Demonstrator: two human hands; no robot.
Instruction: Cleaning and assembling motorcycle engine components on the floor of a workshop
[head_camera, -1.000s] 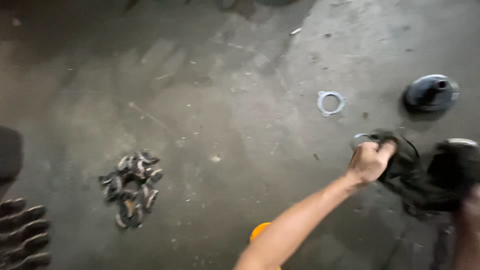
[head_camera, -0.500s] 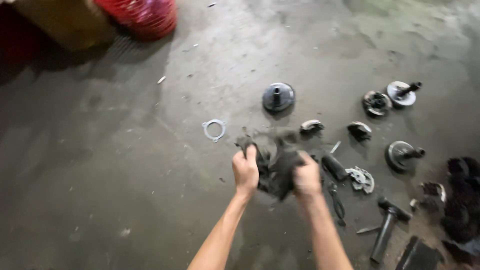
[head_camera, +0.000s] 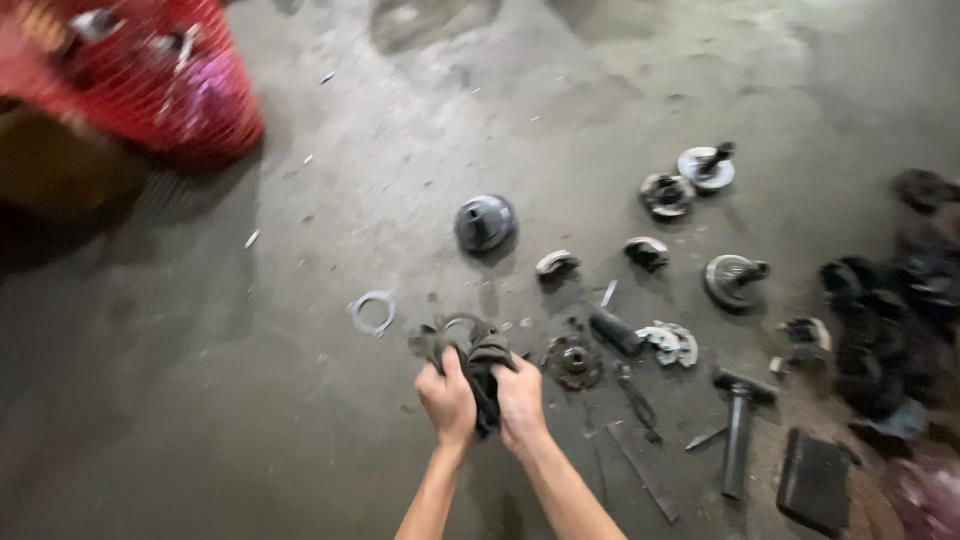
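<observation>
low on the concrete floor (head_camera: 250, 400), both hands are bunched together around a dark, greasy rag (head_camera: 478, 362). the left hand (head_camera: 446, 398) is closed in a fist over the rag's left side, fingers curled into the cloth. the right hand (head_camera: 520, 396) is clenched on its right side, touching the left hand. what the rag wraps, if anything, cannot be told; a thin ring edge shows just above the cloth.

taking the rag as the landmark: a flat metal ring (head_camera: 372, 312) lies on the floor just to its left. a dark domed round part (head_camera: 485, 222) sits above it, a little apart. a toothed round part (head_camera: 573, 361) lies just to its right, and a dark cylinder (head_camera: 615, 332) and a pale toothed piece (head_camera: 670, 343) lie further right. a hammer (head_camera: 738, 425) lies well to the right and slightly below, with a dark flat block (head_camera: 815, 480) beyond it. small round parts with stems (head_camera: 707, 166) sit up and to the right. a red mesh basket (head_camera: 140, 75) stands far up and to the left, blurred.
</observation>
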